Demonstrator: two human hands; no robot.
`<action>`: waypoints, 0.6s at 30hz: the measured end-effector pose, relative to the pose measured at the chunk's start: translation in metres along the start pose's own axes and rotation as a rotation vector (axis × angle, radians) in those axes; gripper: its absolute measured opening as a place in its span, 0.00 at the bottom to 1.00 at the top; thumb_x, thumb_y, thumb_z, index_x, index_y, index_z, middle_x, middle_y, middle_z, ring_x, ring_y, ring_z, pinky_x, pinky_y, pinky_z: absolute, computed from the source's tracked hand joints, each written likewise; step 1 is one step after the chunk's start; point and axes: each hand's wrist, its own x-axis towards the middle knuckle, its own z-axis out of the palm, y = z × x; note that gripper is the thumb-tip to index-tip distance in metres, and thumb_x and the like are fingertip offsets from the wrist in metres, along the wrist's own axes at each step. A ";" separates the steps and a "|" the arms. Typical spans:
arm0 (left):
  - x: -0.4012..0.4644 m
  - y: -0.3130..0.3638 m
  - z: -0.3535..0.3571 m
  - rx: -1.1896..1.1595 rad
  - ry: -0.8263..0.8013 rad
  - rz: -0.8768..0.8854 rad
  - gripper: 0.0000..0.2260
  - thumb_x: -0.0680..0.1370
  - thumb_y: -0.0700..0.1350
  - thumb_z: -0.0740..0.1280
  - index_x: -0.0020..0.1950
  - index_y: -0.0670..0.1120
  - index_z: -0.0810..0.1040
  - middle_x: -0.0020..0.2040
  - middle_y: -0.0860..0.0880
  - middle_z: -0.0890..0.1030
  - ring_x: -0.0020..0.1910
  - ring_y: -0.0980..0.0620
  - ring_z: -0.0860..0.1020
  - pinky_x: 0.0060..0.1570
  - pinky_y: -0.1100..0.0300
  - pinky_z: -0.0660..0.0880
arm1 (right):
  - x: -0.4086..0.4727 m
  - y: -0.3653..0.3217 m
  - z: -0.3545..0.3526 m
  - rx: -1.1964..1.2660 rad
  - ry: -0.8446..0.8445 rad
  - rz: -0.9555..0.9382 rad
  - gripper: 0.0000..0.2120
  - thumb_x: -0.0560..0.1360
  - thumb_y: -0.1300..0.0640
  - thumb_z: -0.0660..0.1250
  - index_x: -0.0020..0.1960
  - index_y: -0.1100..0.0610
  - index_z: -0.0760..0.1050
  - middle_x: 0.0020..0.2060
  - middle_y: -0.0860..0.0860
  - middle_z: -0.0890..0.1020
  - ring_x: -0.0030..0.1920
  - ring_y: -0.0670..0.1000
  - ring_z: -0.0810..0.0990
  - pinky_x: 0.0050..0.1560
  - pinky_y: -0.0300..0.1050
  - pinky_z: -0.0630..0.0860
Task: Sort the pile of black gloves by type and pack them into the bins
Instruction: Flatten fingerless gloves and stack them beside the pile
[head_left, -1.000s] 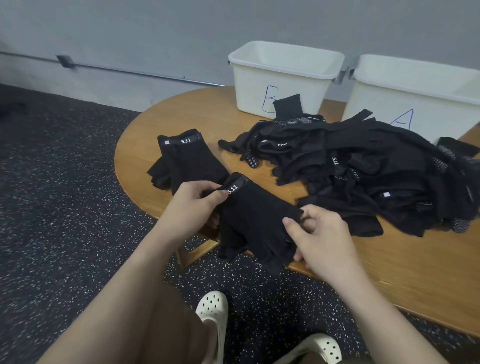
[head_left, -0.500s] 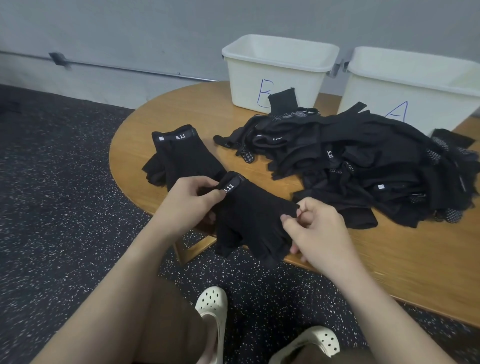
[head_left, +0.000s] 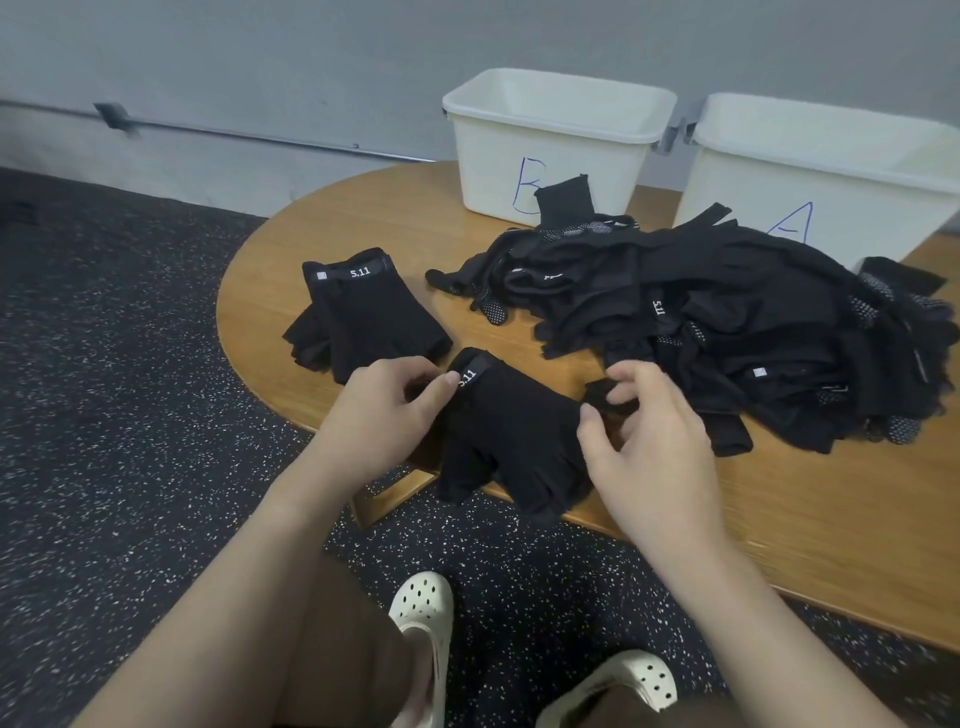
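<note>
A heap of black gloves lay on the wooden table at two o'clock, fronting bin B and bin A. A sorted 5.11 pair sat at ten o'clock. The fingerless glove overhung the near edge; the left hand pinched its cuff, the right hand pinched its strap tab.

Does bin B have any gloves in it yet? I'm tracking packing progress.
No. The visible inside of bin B shows only bare white walls, while the glove pile lies on the table.
</note>
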 end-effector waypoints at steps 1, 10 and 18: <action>0.000 0.000 0.001 0.028 0.006 0.011 0.12 0.83 0.55 0.64 0.53 0.50 0.84 0.46 0.54 0.85 0.47 0.55 0.82 0.48 0.52 0.81 | -0.001 -0.004 -0.002 -0.066 0.036 -0.069 0.15 0.78 0.51 0.69 0.63 0.54 0.74 0.52 0.46 0.77 0.48 0.49 0.77 0.45 0.46 0.73; 0.002 -0.001 0.008 0.129 0.026 0.027 0.11 0.81 0.57 0.67 0.54 0.51 0.82 0.45 0.55 0.84 0.46 0.54 0.83 0.45 0.49 0.82 | -0.020 -0.021 0.029 -0.360 -0.439 -0.510 0.32 0.84 0.37 0.48 0.83 0.53 0.57 0.82 0.49 0.59 0.82 0.50 0.55 0.81 0.51 0.54; 0.008 -0.007 0.008 0.125 0.042 -0.004 0.11 0.79 0.57 0.69 0.51 0.51 0.82 0.48 0.53 0.85 0.51 0.53 0.82 0.47 0.54 0.78 | -0.024 -0.014 0.025 -0.201 -0.333 -0.569 0.22 0.82 0.54 0.66 0.75 0.49 0.70 0.70 0.49 0.74 0.67 0.49 0.74 0.68 0.47 0.70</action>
